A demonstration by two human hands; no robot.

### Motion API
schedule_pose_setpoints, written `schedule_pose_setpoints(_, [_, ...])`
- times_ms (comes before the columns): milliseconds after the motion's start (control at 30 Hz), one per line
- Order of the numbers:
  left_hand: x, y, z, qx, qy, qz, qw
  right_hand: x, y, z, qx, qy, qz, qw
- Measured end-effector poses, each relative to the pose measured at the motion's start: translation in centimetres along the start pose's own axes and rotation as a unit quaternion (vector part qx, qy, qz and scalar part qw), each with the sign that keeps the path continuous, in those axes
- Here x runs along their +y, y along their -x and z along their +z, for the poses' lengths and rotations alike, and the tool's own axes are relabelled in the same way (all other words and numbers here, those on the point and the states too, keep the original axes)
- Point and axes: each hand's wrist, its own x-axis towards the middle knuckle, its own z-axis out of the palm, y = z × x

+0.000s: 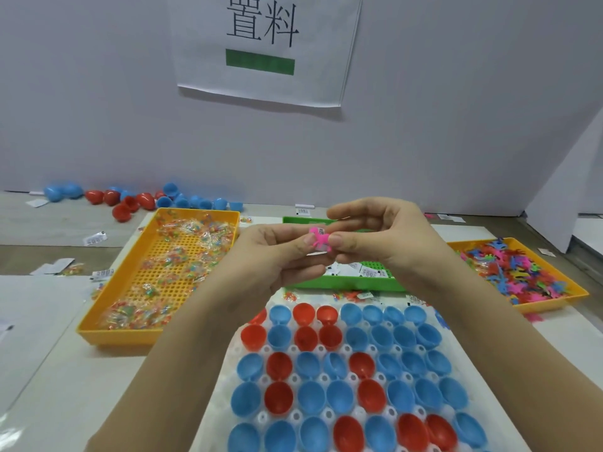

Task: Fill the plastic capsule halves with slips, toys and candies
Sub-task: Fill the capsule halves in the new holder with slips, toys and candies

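Two hands up at mid-frame, both pinching one pink toy (319, 240) w/ a small printed slip pressed against its top. Left hand (277, 252): thumb and forefinger closed on toy's left side. Right hand (378, 236): thumb tip clamped on toy's right side, other fingers (346, 212) arched loose above.

Toy sits between the two thumbs, held in air above near edge of green tray (342, 283), well apart from the rack of capsule halves (342, 380), which lies straight below and toward the person. Halves open side up, red and blue; near rows look empty, far rows hard to tell.

Judgement: drop goes down and back toward body; either hand about equally near. Toy's legs splay, long axis unclear; may snag on a rim.

Candy tray (156, 282) on left, toy tray (522, 275) on right, all on table (39, 305).
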Motion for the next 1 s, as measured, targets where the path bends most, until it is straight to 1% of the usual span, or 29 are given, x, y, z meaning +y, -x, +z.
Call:
schedule_pose_setpoints(167, [0.1,-0.1,-0.2,-0.016,0.022,-0.008,1.000,-0.9,-0.1,-0.1,-0.006,-0.032,0.034,0.999])
schedule_pose_setpoints(300, [-0.1,-0.4,-0.4,-0.009,0.049,-0.019,0.999,-0.9,-0.3,0.6,0.044,-0.059,0.040,0.996])
schedule_pose_setpoints(433, [-0.1,-0.5,-0.8,-0.002,0.046,-0.025,0.999,-0.5,-0.4,0.8,0.084,-0.072,0.046,0.993])
schedule_pose_setpoints(667, [-0.1,-0.3,-0.4,0.007,-0.029,-0.014,0.999,0.1,-0.5,0.5,0.073,-0.054,0.075,0.993])
schedule_pose_setpoints(833, [0.3,0.0,-0.3,0.026,-0.054,0.016,0.998,0.8,-0.6,0.7,0.078,-0.059,0.086,0.992])
schedule_pose_setpoints(933, [1.0,0.6,-0.7,0.024,-0.047,0.032,0.998,0.8,-0.2,1.3,0.024,-0.042,0.093,0.994])
schedule_pose_setpoints(1000, [1.3,1.0,-0.8,0.033,-0.059,0.036,0.997,1.1,0.1,1.9,0.005,-0.057,0.072,0.996])
